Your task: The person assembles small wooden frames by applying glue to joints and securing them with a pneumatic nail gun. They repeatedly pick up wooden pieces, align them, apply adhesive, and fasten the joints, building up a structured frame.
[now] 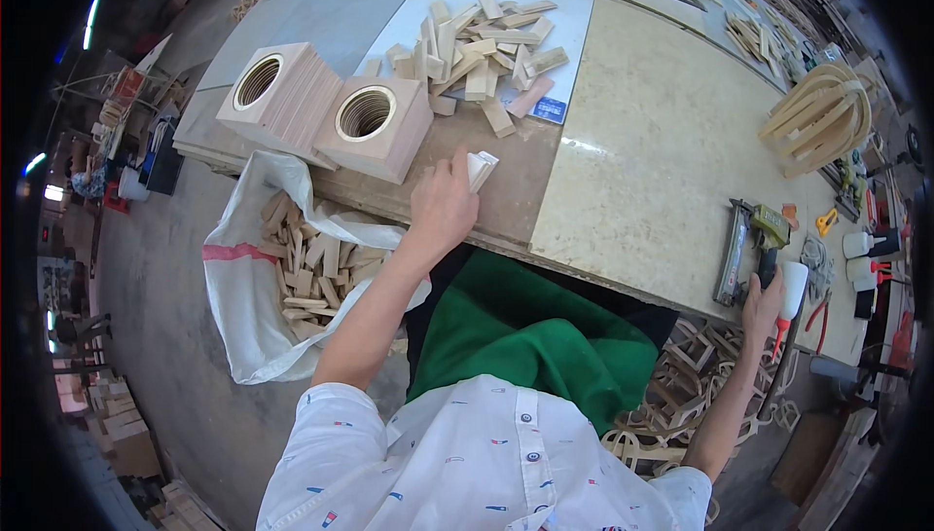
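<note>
My left hand [446, 202] reaches over the near edge of the workbench. Its fingers close at the side of a small, bright white block [481, 170], whose exact kind I cannot make out. Just left of it stand two square wooden blocks, the nearer one [377, 132] and the farther one [282, 98], each with a round ringed hole on top. Out at the right, my right hand [763, 309] wraps the dark handle of a nail gun [744, 251]. Against that hand's right side is a white glue bottle [794, 290], its red nozzle pointing toward me.
A heap of short wood pieces [482, 49] covers a white sheet beyond my left hand. Below the bench edge, a white sack [241, 292] holds more pieces. Curved wooden frames [822, 120] stand far right; others [671, 385] lie under the bench. Red pliers [824, 321] lie nearby.
</note>
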The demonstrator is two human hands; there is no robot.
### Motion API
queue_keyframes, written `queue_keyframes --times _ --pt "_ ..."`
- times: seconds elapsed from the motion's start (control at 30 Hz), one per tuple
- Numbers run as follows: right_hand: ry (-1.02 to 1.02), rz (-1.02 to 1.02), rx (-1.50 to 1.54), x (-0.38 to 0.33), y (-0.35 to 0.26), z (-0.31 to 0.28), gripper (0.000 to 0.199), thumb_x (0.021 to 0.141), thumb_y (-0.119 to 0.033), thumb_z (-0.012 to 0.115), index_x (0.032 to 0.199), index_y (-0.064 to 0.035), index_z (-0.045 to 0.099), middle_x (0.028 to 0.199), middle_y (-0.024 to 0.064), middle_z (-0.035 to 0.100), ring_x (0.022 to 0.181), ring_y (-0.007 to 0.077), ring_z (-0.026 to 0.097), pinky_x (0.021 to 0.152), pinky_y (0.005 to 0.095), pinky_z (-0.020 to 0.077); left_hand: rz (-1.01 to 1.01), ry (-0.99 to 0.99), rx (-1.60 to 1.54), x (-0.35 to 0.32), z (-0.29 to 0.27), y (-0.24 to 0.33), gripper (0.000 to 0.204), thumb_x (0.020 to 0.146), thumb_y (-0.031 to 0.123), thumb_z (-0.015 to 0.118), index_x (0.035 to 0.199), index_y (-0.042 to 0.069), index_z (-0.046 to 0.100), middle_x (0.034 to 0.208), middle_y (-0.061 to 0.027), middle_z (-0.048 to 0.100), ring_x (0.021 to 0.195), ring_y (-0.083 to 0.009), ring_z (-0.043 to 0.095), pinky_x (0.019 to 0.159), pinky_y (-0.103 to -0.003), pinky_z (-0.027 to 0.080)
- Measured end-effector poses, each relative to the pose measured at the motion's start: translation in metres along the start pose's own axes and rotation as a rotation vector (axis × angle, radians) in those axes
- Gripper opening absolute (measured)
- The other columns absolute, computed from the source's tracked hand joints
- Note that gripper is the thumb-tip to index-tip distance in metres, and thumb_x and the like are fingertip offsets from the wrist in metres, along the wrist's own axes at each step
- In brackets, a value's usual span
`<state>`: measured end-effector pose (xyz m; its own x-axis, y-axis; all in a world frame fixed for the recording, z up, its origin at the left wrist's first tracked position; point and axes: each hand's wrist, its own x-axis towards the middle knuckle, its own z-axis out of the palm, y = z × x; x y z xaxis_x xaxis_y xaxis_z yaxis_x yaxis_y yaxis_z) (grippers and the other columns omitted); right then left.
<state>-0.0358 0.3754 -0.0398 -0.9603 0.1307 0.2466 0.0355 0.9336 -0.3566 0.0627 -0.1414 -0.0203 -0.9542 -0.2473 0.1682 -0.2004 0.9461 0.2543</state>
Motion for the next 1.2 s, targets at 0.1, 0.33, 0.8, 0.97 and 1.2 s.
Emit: queue_keyframes --times 0.1,0.33,0.8,0.97,1.2 --pt "-0.036 0.052 0.042 0.008 0.011 0.003 0.050 0.091 -0.016 0.058 0.132 0.0055 0.042 0.122 0.0273 0.053 0.116 0.0420 0.049 0.099 0.0441 0.0382 0.031 0.013 0.000 0.000 0.000 -0.002 0.064 0.073 0.012 0.067 0.131 0.000 0.041 0.105 -0.0222 0.059 0.092 -0.0378 0.059 0.079 -0.046 0.049" --pt "0.036 0.059 -0.099 0.008 0.010 0.012 0.050 0.089 -0.018 0.060 0.132 0.0024 0.044 0.120 0.0253 0.055 0.112 0.0415 0.051 0.096 0.0463 0.0398 0.036 -0.029 -0.071 0.000 -0.010 -0.006 0.060 0.075 0.010 0.066 0.130 0.002 0.044 0.106 -0.0211 0.059 0.099 -0.0391 0.056 0.084 -0.047 0.046" --pt "0.068 0.054 0.048 -0.001 -0.020 0.002 0.050 0.081 -0.013 0.064 0.125 0.0010 0.047 0.108 0.0242 0.056 0.100 0.0421 0.054 0.087 0.0487 0.0437 0.178 0.101 -0.408 0.025 -0.044 0.059 0.046 0.081 0.004 0.066 0.125 0.000 0.054 0.103 -0.0162 0.061 0.099 -0.0290 0.059 0.088 -0.036 0.045" --pt "0.016 -0.041 0.170 0.002 -0.010 -0.004 0.051 0.081 -0.014 0.065 0.125 0.0021 0.045 0.105 0.0234 0.055 0.100 0.0423 0.053 0.085 0.0468 0.0441 0.274 -0.233 -0.800 0.093 -0.015 0.167 0.030 0.084 0.006 0.066 0.112 -0.002 0.063 0.087 -0.0085 0.063 0.081 -0.0154 0.059 0.075 -0.028 0.049" --pt "-0.018 -0.014 0.282 0.007 -0.016 -0.008 0.054 0.080 -0.013 0.067 0.127 0.0032 0.045 0.106 0.0238 0.053 0.100 0.0415 0.052 0.087 0.0443 0.0432 0.466 -0.464 -0.809 0.251 0.078 0.353 0.085 0.076 0.027 0.075 0.144 0.001 0.031 0.132 -0.0198 0.050 0.114 -0.0301 0.057 0.093 -0.037 0.047"
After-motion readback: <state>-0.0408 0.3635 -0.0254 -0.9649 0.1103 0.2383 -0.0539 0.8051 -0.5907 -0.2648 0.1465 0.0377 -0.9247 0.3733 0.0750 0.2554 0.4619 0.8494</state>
